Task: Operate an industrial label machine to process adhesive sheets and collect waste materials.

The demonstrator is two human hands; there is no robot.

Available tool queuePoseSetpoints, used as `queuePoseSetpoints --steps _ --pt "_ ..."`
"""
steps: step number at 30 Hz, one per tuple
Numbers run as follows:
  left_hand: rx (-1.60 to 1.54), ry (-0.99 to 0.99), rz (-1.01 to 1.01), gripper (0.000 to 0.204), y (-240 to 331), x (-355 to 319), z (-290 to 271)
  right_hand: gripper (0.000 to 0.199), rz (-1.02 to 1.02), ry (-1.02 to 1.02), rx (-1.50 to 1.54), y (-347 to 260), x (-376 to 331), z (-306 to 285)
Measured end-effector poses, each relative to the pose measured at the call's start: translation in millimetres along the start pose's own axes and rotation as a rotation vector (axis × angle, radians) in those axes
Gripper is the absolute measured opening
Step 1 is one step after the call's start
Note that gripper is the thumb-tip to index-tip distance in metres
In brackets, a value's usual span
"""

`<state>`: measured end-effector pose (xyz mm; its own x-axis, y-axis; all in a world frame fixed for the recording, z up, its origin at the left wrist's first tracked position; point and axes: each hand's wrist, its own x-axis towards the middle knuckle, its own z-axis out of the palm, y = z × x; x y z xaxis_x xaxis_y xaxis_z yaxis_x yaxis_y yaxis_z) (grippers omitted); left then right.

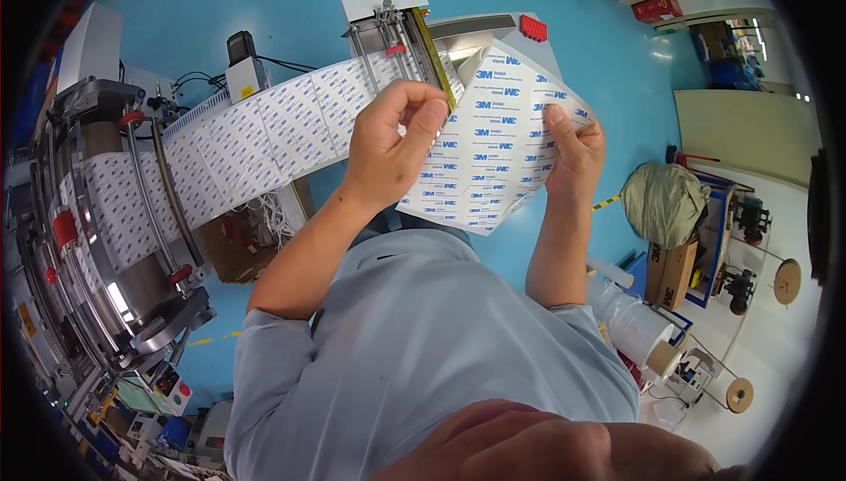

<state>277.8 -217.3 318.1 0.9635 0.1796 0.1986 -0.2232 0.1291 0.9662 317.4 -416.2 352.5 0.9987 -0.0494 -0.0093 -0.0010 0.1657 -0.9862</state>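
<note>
A white sheet of printed backing paper [489, 151] with blue marks hangs in front of me, its upper part bent. My right hand [575, 151] grips its right edge, thumb on the face and fingers behind. My left hand [398, 136] is closed beside the sheet's left edge, thumb pressed to the curled fingers. A thin sliver shows at the fingertips, too small to name. Just beyond this hand is the yellow-edged bar [432, 54] of a cutting unit [385, 5]. A long band of the same printed material [264, 129] runs into that unit from the left.
A roller machine [132, 208] with metal bars and red collars stands at the left. Behind the sheet is a metal plate [476, 32] with a red block [533, 28]. At the right are a covered bundle [663, 203], cartons [674, 274] and a wrapped roll [639, 327].
</note>
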Motion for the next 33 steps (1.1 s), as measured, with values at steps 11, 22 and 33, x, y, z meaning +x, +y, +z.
queuePoseSetpoints --steps 11,22,33 --pt "-0.050 0.004 -0.073 0.019 -8 -7 11 0.020 -0.029 -0.015 -0.059 6 -2 -2" --pt "-0.158 0.087 -0.169 0.021 -29 -25 17 0.021 0.064 -0.070 0.034 22 -12 -15" --pt "-0.485 0.250 -0.253 0.019 -50 -40 7 0.015 0.353 -0.272 -0.051 64 -39 -43"
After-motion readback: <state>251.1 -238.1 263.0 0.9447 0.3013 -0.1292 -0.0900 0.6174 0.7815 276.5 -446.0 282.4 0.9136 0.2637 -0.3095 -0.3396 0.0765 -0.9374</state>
